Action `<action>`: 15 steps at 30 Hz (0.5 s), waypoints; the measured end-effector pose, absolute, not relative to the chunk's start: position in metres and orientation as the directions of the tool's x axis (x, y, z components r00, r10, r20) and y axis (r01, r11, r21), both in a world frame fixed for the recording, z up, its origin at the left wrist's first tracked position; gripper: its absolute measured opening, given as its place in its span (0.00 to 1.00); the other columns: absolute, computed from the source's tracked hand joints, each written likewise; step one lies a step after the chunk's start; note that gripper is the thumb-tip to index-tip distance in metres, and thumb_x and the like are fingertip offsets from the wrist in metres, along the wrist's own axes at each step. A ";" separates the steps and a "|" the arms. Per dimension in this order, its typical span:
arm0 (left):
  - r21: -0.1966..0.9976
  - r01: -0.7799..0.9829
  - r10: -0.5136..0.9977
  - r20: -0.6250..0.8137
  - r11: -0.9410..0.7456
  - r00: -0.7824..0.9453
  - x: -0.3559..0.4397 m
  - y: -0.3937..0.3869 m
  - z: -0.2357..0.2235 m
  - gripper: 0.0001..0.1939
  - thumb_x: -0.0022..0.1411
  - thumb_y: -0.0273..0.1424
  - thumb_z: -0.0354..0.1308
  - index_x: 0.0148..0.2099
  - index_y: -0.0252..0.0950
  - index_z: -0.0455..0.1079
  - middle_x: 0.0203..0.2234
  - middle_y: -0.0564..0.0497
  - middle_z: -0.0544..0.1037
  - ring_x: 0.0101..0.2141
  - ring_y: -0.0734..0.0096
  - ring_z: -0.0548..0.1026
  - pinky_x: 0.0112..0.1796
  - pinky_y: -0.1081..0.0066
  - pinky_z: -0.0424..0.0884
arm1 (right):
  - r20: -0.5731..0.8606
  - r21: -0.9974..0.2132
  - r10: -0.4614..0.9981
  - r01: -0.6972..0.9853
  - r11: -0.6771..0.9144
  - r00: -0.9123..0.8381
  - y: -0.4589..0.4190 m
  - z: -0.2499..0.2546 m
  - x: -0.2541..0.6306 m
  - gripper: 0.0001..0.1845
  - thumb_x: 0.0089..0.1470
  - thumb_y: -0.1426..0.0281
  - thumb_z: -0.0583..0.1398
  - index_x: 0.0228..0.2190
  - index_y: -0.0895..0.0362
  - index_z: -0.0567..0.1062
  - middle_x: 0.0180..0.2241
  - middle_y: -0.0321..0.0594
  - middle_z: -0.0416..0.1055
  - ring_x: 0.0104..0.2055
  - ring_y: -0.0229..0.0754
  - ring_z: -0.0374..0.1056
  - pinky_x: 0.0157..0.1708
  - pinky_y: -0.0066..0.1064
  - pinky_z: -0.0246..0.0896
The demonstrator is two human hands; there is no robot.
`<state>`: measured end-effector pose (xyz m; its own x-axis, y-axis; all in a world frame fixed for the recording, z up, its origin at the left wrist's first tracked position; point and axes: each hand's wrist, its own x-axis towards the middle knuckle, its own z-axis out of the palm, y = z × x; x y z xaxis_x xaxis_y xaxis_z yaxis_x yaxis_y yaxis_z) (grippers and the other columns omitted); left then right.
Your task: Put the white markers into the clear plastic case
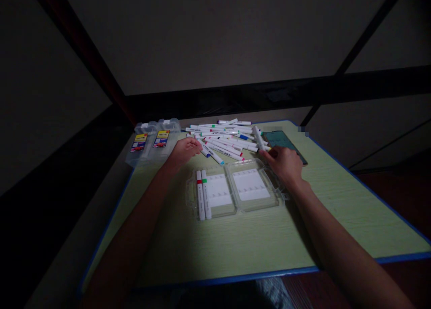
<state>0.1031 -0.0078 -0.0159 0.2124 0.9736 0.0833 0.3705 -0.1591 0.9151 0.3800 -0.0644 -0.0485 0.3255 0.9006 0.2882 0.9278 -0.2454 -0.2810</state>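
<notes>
A white marker [258, 137] stands tilted in my right hand [285, 164], pinched near its lower end, between the marker pile and the phone. My left hand [184, 150] is at the pile's left edge with its fingers curled together. Its fingertips are beside a white marker with a blue end [204, 149]; whether they grip anything cannot be made out. In front of both hands lies an open clear plastic case [237, 208]. Two markers, one with a red band [200, 197] and one with a green band [206, 196], lie side by side in its left half.
Several loose white markers [224, 146] with coloured ends are heaped at the table's back. Two clear cases with labels [160, 139] stand at the back left. A phone [281, 143] lies behind my right hand. The pale table [235, 250] has a blue edge.
</notes>
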 end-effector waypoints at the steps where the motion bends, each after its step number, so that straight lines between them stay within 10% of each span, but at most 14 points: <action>1: 0.914 0.373 0.974 0.082 -0.158 0.212 0.103 -0.008 -0.015 0.04 0.48 0.28 0.55 0.28 0.33 0.64 0.20 0.54 0.70 0.23 0.79 0.67 0.26 0.76 0.62 | 0.290 -0.280 0.900 0.928 -0.244 0.324 -0.065 -0.048 0.380 0.23 0.49 0.51 0.52 0.26 0.57 0.74 0.26 0.45 0.73 0.28 0.48 0.69 0.19 0.28 0.46; 15: 0.922 0.354 0.976 0.089 -0.157 0.201 0.102 -0.005 -0.017 0.05 0.47 0.28 0.56 0.27 0.32 0.64 0.19 0.54 0.71 0.22 0.79 0.66 0.25 0.76 0.62 | 0.390 -0.336 0.866 0.924 -0.182 0.313 -0.069 -0.043 0.377 0.22 0.49 0.52 0.52 0.25 0.57 0.73 0.22 0.42 0.72 0.25 0.44 0.66 0.19 0.27 0.42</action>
<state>0.1024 -0.0055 -0.0174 0.2010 0.9756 0.0886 0.3536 -0.1566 0.9222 0.3770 -0.0693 -0.0427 0.3130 0.8660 0.3900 0.9239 -0.1824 -0.3363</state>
